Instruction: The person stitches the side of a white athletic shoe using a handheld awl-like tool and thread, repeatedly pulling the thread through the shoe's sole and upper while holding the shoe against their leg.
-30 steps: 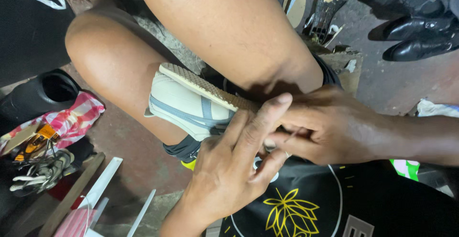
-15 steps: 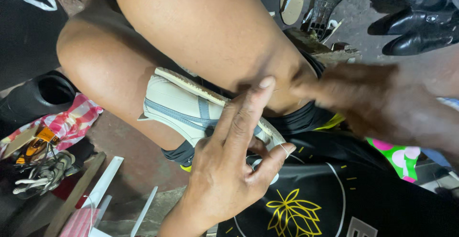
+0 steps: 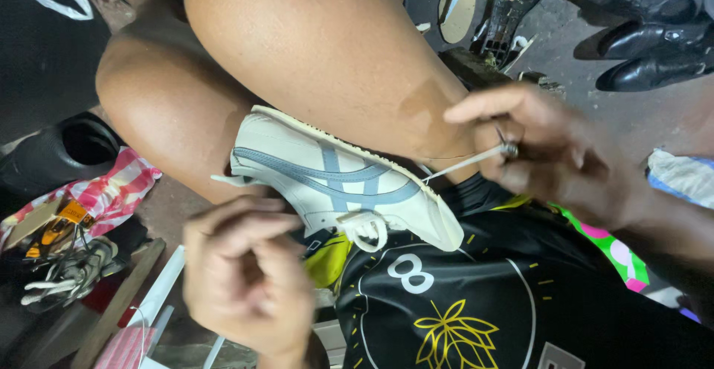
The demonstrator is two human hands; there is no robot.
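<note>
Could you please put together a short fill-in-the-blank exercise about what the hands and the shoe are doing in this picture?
1. The right hand pulls a needle with a pale ____ running back to the shoe.
2. The white shoe has stripes coloured ____.
3. The shoe is wedged between the person's bare ____.
4. The left hand is curled just ____ the shoe in the picture.

Missing words: thread; blue-grey; legs; below

Black shoes point(image 3: 647, 34) on concrete floor point(image 3: 669, 116)
</note>
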